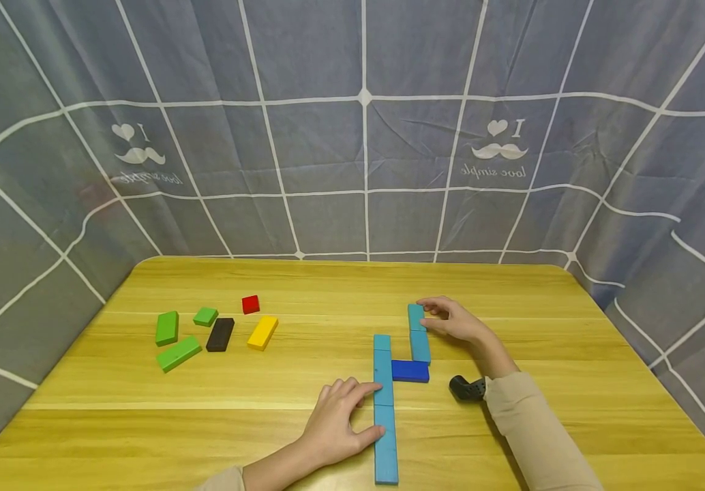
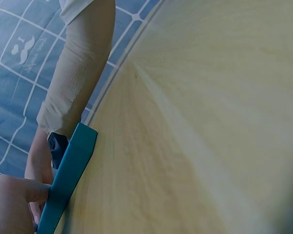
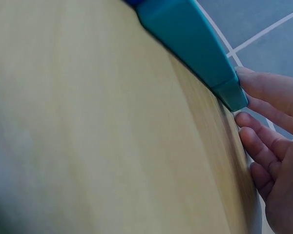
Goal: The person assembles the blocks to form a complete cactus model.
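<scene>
A row of light blue blocks [image 1: 385, 447] runs lengthwise along the table in the head view. My left hand [image 1: 334, 426] rests at its left side, thumb and index fingertip touching the blocks. A dark blue block [image 1: 410, 372] lies crosswise against the row's right side. Beyond it, two more light blue blocks stand in line end to end, a nearer block [image 1: 420, 347] and a farther block [image 1: 416, 317]. My right hand [image 1: 458, 322] touches the farther block, index finger at its far corner and thumb along its right side. In the right wrist view the other fingers [image 3: 256, 141] are bent loosely beside this block's end.
On the left of the table lie several green blocks [image 1: 178, 354], a black block [image 1: 220, 335], a yellow block [image 1: 263, 333] and a small red block [image 1: 251, 304]. A black device [image 1: 466, 389] sits at the right wrist. A grey checked curtain [image 1: 322, 146] hangs behind the table.
</scene>
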Demonstrator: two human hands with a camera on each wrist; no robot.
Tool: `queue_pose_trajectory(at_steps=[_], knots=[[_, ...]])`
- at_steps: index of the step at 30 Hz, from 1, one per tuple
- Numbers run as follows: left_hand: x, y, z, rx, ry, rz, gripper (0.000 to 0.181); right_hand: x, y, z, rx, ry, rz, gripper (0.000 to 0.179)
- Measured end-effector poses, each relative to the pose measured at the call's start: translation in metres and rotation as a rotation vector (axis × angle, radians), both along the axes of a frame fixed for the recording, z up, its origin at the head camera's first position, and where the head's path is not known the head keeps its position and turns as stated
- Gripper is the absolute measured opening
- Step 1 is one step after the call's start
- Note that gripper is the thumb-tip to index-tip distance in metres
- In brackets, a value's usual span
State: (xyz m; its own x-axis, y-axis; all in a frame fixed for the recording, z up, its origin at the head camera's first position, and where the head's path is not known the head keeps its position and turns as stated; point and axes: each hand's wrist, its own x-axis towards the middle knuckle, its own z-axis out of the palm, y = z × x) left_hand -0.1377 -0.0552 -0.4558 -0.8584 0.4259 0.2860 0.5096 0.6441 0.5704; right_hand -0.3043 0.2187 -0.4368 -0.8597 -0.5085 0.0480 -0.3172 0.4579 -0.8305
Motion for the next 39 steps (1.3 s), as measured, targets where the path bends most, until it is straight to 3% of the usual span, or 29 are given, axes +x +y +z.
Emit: queue_pose_trajectory(at_steps=[6, 11, 16, 22, 30, 33, 35, 39], knots=[[0.001, 0.000, 0.000, 0.001, -0.002, 0.001, 0.052, 0.005, -0.002, 0.002, -0.007, 0.046, -0.051, 0.050], [0.001, 0.001, 0.000, 0.000, -0.001, 0.002, 0.052, 0.022, -0.004, 0.007, -0.032, 0.022, -0.108, 0.047], [0.001, 0.001, -0.001, -0.002, -0.001, 0.000, 0.052, 0.039, -0.003, 0.004, -0.060, -0.027, -0.090, 0.048], [0.001, 0.002, -0.001, 0.001, -0.011, 0.001, 0.052, 0.049, -0.004, -0.004, -0.067, 0.020, -0.083, 0.046], [0.001, 0.002, -0.001, 0.005, -0.003, 0.005, 0.052, 0.056, -0.010, -0.001, -0.031, 0.050, -0.103, 0.043], [0.001, 0.001, -0.002, 0.007, -0.002, 0.004, 0.052, 0.063, -0.015, 0.009, -0.030, 0.050, -0.110, 0.042], [0.001, 0.001, -0.001, 0.023, -0.007, -0.001, 0.053, 0.066, -0.017, 0.015, -0.033, 0.045, -0.110, 0.042], [-0.005, -0.004, 0.002, 0.148, -0.051, -0.026, 0.054, 0.069, -0.019, 0.021, -0.027, 0.033, -0.107, 0.042]])
